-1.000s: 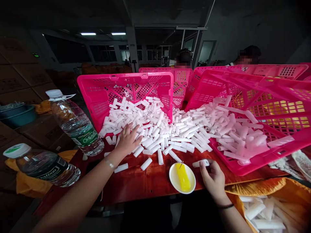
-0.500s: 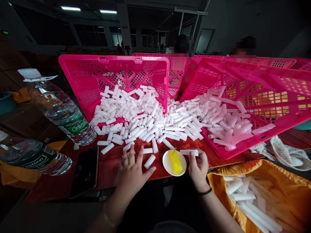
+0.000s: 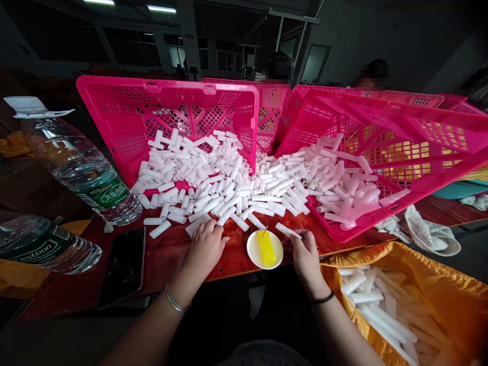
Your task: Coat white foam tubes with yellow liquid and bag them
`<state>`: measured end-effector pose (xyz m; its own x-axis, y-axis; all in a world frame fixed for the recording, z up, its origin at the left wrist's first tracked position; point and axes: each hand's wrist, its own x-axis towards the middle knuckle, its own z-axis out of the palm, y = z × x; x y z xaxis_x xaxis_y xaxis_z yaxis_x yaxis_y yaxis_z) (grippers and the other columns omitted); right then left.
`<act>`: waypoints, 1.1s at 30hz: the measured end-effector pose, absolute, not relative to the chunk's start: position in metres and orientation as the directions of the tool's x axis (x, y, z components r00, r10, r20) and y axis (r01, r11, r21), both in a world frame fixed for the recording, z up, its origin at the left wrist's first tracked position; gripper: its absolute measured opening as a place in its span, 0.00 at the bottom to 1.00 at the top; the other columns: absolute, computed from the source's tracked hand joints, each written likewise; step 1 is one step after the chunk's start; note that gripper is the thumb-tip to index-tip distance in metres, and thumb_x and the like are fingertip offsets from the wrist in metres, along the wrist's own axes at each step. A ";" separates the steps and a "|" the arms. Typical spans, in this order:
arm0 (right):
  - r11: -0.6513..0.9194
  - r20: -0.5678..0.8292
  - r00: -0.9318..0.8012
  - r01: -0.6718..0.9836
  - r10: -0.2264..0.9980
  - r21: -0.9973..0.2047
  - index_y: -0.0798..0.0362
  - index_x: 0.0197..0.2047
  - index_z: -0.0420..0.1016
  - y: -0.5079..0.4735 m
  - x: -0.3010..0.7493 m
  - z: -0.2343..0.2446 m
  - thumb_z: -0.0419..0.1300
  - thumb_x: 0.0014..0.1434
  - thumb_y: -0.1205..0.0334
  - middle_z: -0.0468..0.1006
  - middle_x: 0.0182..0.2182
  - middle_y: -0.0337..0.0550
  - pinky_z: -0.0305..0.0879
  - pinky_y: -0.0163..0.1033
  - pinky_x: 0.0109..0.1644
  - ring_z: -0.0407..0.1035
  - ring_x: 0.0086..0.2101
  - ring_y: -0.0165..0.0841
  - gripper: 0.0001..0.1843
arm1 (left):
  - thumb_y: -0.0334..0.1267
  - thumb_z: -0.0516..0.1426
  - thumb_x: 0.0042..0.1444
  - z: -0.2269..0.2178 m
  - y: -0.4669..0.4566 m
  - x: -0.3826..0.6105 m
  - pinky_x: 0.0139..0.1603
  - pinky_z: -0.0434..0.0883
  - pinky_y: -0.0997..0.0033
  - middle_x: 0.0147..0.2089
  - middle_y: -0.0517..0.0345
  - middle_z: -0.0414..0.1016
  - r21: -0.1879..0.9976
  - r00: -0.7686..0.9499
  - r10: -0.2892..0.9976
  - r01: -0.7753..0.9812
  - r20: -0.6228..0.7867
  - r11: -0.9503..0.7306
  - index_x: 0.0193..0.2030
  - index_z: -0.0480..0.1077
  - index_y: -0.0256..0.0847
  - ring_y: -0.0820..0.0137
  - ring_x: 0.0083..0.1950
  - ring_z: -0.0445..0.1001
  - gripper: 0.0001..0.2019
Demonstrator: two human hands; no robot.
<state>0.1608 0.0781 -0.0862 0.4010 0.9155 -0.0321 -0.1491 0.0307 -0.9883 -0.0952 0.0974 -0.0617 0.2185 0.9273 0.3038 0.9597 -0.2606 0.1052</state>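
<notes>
My right hand (image 3: 306,254) is closed on one end of a short white tube (image 3: 286,230), which points left and away from me. Just left of it sits a small white dish (image 3: 250,250) holding a glossy yellow block (image 3: 267,249) with a thin stem. My left hand (image 3: 207,247) rests at the near edge of the tube pile (image 3: 213,190), palm down, fingers bent and close together. Its fingertips touch white tubes there, and what lies beneath them is hidden. A silver bangle (image 3: 176,300) circles my left wrist.
Pink crates (image 3: 168,86) lie tipped behind the pile, with another crate (image 3: 343,236) at right. Water bottles (image 3: 110,195) and a phone (image 3: 124,264) are at left. An orange sack (image 3: 404,254) of white tubes is at lower right, near a whitish cloth (image 3: 430,234). People are beyond.
My left hand has gone from spread fingers to bent ones, and the loose tube beside it no longer shows. My right hand still holds its tube, now more slanted. The whole view has shifted slightly.
</notes>
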 end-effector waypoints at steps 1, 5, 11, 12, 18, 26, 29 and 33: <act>0.026 -0.040 0.386 -0.163 0.922 -0.986 0.48 0.36 0.61 0.079 0.159 -0.086 0.63 0.52 0.50 0.73 0.22 0.32 0.71 0.38 0.23 0.71 0.21 0.33 0.17 | 0.38 0.58 0.58 -0.059 0.103 -0.095 0.45 0.71 0.53 0.43 0.46 0.73 0.106 0.219 0.929 0.960 0.297 -0.260 0.40 0.71 0.40 0.53 0.44 0.72 0.06; 0.017 -0.060 0.361 -0.206 0.931 -0.978 0.48 0.35 0.62 0.079 0.156 -0.082 0.64 0.49 0.52 0.73 0.22 0.32 0.69 0.37 0.21 0.69 0.19 0.31 0.16 | 0.38 0.58 0.58 -0.048 0.127 -0.094 0.44 0.71 0.54 0.39 0.45 0.73 0.110 0.201 0.943 0.965 0.265 -0.237 0.40 0.68 0.37 0.52 0.43 0.72 0.07; 0.064 0.024 0.322 -0.115 0.947 -0.991 0.50 0.37 0.66 0.074 0.165 -0.079 0.62 0.55 0.47 0.70 0.21 0.32 0.64 0.33 0.22 0.65 0.20 0.28 0.17 | 0.28 0.61 0.50 -0.038 0.139 -0.092 0.45 0.72 0.55 0.36 0.48 0.75 0.143 0.258 0.946 0.947 0.197 -0.288 0.43 0.69 0.37 0.53 0.43 0.74 0.12; 0.081 0.050 0.329 -0.081 0.943 -0.993 0.50 0.38 0.68 0.072 0.170 -0.079 0.61 0.56 0.46 0.69 0.21 0.31 0.62 0.32 0.22 0.63 0.20 0.27 0.17 | 0.29 0.61 0.51 -0.038 0.135 -0.094 0.47 0.72 0.56 0.38 0.48 0.75 0.160 0.269 0.942 0.940 0.200 -0.302 0.45 0.69 0.37 0.53 0.45 0.74 0.13; 0.123 0.124 0.267 0.023 0.956 -0.992 0.51 0.43 0.72 0.057 0.203 -0.077 0.60 0.59 0.48 0.70 0.25 0.34 0.62 0.32 0.25 0.64 0.23 0.27 0.16 | 0.37 0.52 0.60 -0.053 0.088 -0.112 0.51 0.73 0.60 0.47 0.51 0.71 0.489 0.288 0.904 0.767 0.316 -0.415 0.48 0.68 0.45 0.60 0.49 0.73 0.10; 0.415 0.348 -0.233 0.385 0.908 -0.824 0.49 0.43 0.69 0.066 0.190 -0.055 0.60 0.61 0.61 0.77 0.39 0.45 0.72 0.42 0.43 0.73 0.39 0.36 0.07 | 0.36 0.46 0.65 -0.058 0.069 -0.073 0.47 0.73 0.65 0.43 0.53 0.73 0.703 0.399 0.872 0.531 0.285 -0.473 0.42 0.63 0.43 0.66 0.45 0.74 0.06; 0.553 0.426 -0.355 0.490 0.832 -0.674 0.48 0.50 0.69 0.076 0.187 -0.054 0.58 0.63 0.66 0.77 0.45 0.48 0.71 0.46 0.51 0.73 0.46 0.38 0.12 | 0.43 0.52 0.63 -0.062 0.075 -0.063 0.53 0.72 0.58 0.50 0.46 0.71 0.653 0.373 0.850 0.546 0.372 -0.525 0.44 0.62 0.42 0.60 0.53 0.72 0.08; 0.692 0.525 -0.453 0.515 0.720 -0.505 0.48 0.53 0.70 0.085 0.186 -0.064 0.56 0.64 0.69 0.77 0.45 0.51 0.74 0.45 0.47 0.73 0.46 0.38 0.15 | 0.60 0.68 0.38 -0.067 0.079 -0.056 0.56 0.70 0.46 0.60 0.35 0.66 0.580 0.428 0.821 0.582 0.378 -0.570 0.45 0.60 0.41 0.47 0.60 0.68 0.35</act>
